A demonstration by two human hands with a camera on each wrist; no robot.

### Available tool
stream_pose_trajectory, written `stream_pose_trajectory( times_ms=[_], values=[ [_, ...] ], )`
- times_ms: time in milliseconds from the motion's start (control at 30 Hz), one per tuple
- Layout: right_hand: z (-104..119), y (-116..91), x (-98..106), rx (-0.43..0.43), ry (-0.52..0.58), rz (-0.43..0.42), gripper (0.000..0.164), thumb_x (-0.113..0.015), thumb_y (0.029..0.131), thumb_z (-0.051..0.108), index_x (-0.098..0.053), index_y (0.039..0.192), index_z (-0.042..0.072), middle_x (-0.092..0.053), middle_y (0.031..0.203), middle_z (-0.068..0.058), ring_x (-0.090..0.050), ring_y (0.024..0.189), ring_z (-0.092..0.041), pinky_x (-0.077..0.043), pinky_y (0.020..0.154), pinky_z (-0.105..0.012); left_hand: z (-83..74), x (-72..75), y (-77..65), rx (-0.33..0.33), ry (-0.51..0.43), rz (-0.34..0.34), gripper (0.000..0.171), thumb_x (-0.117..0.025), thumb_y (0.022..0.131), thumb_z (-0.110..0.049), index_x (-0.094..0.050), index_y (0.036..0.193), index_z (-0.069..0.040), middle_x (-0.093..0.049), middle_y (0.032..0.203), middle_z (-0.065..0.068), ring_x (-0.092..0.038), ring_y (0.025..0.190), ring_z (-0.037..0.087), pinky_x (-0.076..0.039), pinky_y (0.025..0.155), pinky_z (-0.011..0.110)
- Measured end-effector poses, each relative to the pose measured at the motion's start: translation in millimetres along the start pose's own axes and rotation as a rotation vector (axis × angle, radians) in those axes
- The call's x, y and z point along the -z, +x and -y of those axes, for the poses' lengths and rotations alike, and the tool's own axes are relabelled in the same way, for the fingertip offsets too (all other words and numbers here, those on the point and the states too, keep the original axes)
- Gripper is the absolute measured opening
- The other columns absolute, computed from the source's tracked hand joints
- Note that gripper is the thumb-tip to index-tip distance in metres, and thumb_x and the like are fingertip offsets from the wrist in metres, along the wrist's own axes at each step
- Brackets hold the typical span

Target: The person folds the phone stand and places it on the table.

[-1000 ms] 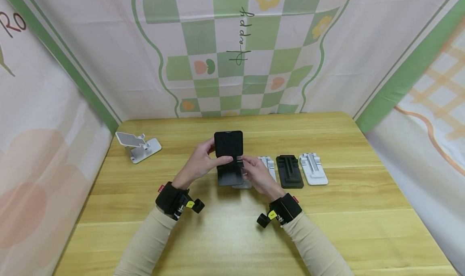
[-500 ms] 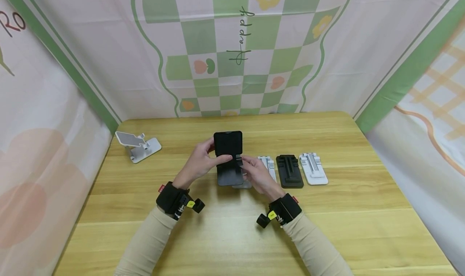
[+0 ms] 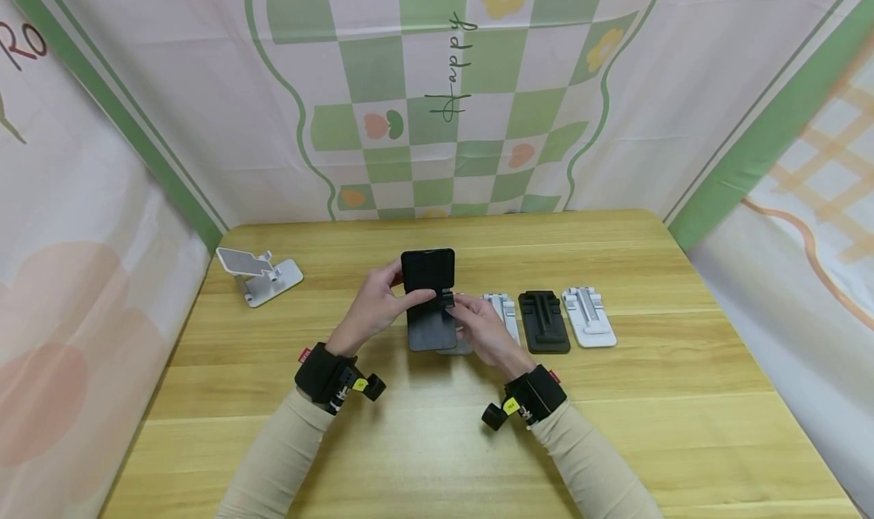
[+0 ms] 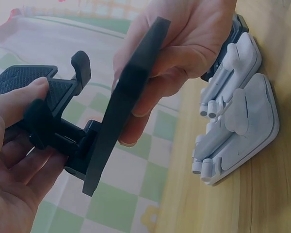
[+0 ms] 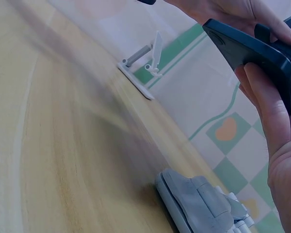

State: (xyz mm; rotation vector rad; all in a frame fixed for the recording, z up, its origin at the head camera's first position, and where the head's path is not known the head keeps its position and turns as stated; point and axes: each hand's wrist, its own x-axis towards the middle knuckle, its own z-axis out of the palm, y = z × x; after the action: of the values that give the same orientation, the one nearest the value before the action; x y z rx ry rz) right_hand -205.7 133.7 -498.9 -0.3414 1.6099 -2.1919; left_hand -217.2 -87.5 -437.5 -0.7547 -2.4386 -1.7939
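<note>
Only slightly has the hinged black stand (image 3: 430,331) moved in the past second: its upper plate (image 3: 428,267) has tipped a little, its top edge sitting a touch lower in the head view, while both hands keep nearly the same places. It is held up off the tabletop (image 3: 437,458), near the middle of the frame.

Left hand (image 3: 372,304), on the stand's left side, pinches it with the thumb across the front and the fingers behind; the left wrist view shows that thumb on a textured panel (image 4: 39,80). Right hand (image 3: 486,331) grips it from the right, its fingers on a flat dark slab (image 4: 128,104) of the same stand.

Folded stands lie to the right of centre: a pale one (image 3: 460,347) mostly hidden behind the held stand, a white one (image 3: 507,314) partly covered by the right hand, a black one (image 3: 544,323) and another white one (image 3: 590,318). Left of centre, toward the tabletop's far corner, an unfolded white stand (image 3: 265,278) stands with its plate raised.
</note>
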Motion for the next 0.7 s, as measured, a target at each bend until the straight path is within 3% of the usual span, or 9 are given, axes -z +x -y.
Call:
stream_pose_trajectory(
  times_ms=[267,700],
  values=[
    [0.3,-0.2,-0.4,0.008,-0.01,0.035,0.049,-0.045,0.11,0.011,-0.037,0.148,-0.018,-0.068,0.123,0.003,-0.07,0.094,-0.007,-0.059,0.071,-0.02,3.6,-2.6,0.2,-0.066,0.034,-0.047,0.041,-0.078,0.092,-0.008,-0.065,0.129,0.0,-0.074,0.116,0.015,-0.07,0.107,0.028,-0.054,0.102,0.049],
    [-2.7,1.1,-3.3,0.002,0.024,0.048,0.046,-0.047,0.109,0.011,-0.043,0.144,-0.019,-0.07,0.114,0.0,-0.071,0.09,-0.009,-0.06,0.069,-0.021,7.5,-5.2,1.4,-0.138,0.082,-0.11,0.037,-0.08,0.089,-0.005,-0.067,0.124,0.002,-0.075,0.111,0.018,-0.072,0.103,0.03,-0.058,0.096,0.047]
  ],
)
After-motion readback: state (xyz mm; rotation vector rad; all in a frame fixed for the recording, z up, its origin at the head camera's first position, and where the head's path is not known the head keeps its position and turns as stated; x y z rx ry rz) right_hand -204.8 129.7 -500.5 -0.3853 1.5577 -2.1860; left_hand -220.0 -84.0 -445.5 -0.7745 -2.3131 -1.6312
